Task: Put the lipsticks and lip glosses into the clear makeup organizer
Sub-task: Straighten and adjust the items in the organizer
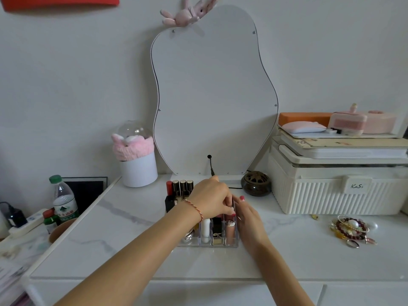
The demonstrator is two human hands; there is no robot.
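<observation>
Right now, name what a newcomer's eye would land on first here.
The tall wavy white panel against the wall, centre, with a pink plush rabbit on top. Below it, both hands, left hand and right hand, meet over the clear organizer holding upright lipsticks. A tangle of bracelets lies right.

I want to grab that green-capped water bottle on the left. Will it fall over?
The tall, narrow, clear plastic water bottle with a green cap probably tips easily. It looks partly full, so fairly light. Its smooth round body would likely roll.

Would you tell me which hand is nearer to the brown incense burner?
Right. The right hand sits at the organizer's right side, just below-left of the incense burner; the left hand is farther left, over the organizer.
</observation>
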